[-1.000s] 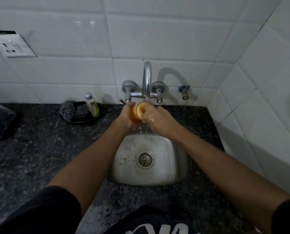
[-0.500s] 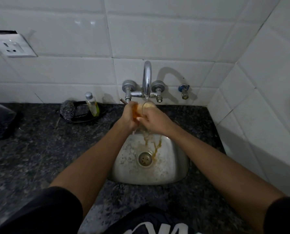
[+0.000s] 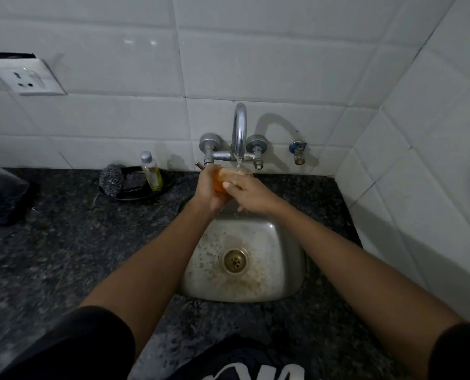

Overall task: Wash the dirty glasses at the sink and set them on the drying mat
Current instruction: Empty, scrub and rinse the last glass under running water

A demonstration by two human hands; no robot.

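Note:
A glass (image 3: 223, 177) with orange-brown residue is held under the running tap (image 3: 240, 133), above the back of the steel sink (image 3: 283, 270). My left hand (image 3: 209, 190) grips the glass from the left side. My right hand (image 3: 249, 193) holds it from the right, thumb on its side near the rim. A thin stream of water falls from the spout onto the glass rim. Most of the glass is hidden by my fingers. No drying mat is in view.
A black dish (image 3: 135, 185) left of the tap holds a scrubber (image 3: 112, 179) and a small bottle of yellow liquid (image 3: 151, 175). A dark bag (image 3: 1, 193) lies at the counter's far left. A wall socket (image 3: 28, 78) and tiled corner wall bound the dark granite counter (image 3: 64, 242).
The orange liquid that ran into the sink half a second ago has drained away, leaving brown specks. Both hands have stayed at the glass under the stream, turning it slightly.

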